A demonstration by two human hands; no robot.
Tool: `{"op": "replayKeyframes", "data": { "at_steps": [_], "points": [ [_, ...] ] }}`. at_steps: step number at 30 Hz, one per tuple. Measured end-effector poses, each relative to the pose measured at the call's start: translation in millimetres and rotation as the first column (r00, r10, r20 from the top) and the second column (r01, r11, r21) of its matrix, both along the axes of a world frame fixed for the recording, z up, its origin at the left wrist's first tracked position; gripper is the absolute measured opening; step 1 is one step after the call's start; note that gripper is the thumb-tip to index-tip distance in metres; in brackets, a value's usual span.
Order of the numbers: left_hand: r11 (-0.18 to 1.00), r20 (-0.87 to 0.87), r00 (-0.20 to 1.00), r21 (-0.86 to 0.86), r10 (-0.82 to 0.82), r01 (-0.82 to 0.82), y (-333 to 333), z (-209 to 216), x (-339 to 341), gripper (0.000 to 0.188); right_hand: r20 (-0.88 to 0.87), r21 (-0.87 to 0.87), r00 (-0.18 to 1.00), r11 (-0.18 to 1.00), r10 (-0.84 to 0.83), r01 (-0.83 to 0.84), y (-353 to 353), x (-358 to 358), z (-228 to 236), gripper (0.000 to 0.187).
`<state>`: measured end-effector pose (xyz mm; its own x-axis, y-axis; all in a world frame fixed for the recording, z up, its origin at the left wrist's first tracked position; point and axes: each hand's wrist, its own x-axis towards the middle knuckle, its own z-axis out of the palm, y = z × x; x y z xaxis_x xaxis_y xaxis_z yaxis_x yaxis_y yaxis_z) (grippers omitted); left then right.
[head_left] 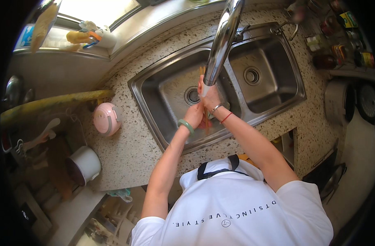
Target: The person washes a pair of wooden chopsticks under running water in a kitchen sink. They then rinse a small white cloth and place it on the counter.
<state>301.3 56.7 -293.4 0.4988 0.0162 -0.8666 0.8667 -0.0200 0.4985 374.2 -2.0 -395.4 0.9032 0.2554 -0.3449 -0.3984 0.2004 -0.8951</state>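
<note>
"What's left in the frame?"
"A glossy pink, rounded container [104,119] — below it, a white cylindrical pot [87,162]."
"Lower left?"
"A crumpled, pale green plastic bag [122,194]."
"Upper right?"
"Dark red and yellow-labelled jars [324,62], crowded together — somewhat blurred."

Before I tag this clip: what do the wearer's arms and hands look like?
Short white sleeves, forearms bare, no gloves. The left hand has a smooth green bangle at its wrist; the right hand, a silver-coloured bracelet and, higher up, a thin red cord.
</note>
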Motion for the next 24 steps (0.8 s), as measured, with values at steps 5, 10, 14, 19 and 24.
{"op": "replayKeyframes", "data": {
  "at_steps": [5, 10, 14, 19, 24],
  "points": [
    [0.996, 0.162, 0.984, 0.023, 0.079, -0.084, 4.6, -23.4, -17.9, 0.047, -0.439, 0.141, 0.894, 0.99, 0.089, -0.029, -7.6, -5.9, 26.9, 0.028],
    [0.728, -0.103, 0.877, -0.517, 0.469, -0.45, -5.1, 3.5, -12.8, 0.038, -0.4, 0.175, 0.881, 0.964, 0.255, -0.199, -15.8, -5.8, 31.1, 0.024],
    [0.674, -0.127, 0.81, -0.488, 0.573, -0.554, -10.7, -0.6, -17.4, 0.035, -0.329, 0.133, 0.903, 0.961, 0.275, -0.244, -18.4, -20.1, 45.3, 0.025],
    [0.638, -0.192, 0.772, -0.463, 0.605, -0.615, -26.2, 16.8, -21.3, 0.031, -0.531, 0.031, 0.831, 0.983, 0.169, -0.18, -8.8, -2.7, 32.8, 0.03],
    [0.581, -0.18, 0.773, -0.562, 0.608, -0.588, -26.7, 26.6, -27.4, 0.029, -0.623, 0.366, 0.732, 0.93, 0.274, -0.037, -11.3, 10.8, 14.1, 0.035]
  ]
}}
